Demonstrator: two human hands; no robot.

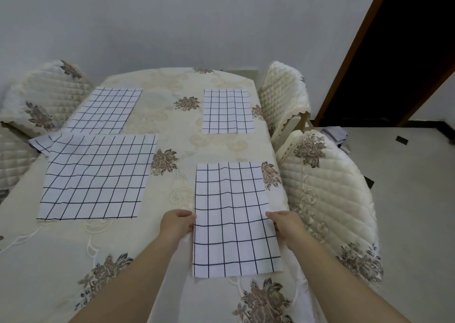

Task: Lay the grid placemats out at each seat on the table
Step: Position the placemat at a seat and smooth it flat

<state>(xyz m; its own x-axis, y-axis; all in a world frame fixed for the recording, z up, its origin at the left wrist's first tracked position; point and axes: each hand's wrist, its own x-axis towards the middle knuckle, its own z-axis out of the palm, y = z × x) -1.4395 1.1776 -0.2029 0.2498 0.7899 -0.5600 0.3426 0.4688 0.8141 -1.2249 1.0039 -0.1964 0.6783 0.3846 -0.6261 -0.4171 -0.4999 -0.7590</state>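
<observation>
Gripping the near grid placemat (234,219) by its two long edges: left hand (177,224) with fingers curled onto the left edge, right hand (285,226) with fingers curled onto the right edge, both forearms bare. Lies flat between the two hands, a thin white woven rectangle crossed by dark grid lines, slightly rippled at its far end, its near end reaching back alongside the wrists. Rests on a cream tablecloth (172,130), faintly glossy, embroidered with pale scrolls and brown flower clusters.

Ahead of the left hand and to its outer side, a larger placemat (96,175) of the same checked fabric, lightly creased, overlapping the corner of another checked piece (39,144). Farther ahead on that side, a third placemat (105,110). Straight ahead of the right hand, well apart from it, a fourth placemat (227,110).

Just outside the right hand, a quilted chair cover (330,194), cream, diamond-stitched, with flower motifs. Ahead of it, a second chair cover (283,93) with a scalloped lace hem. Far beyond the left hand, a third chair cover (49,93), equally padded.
</observation>
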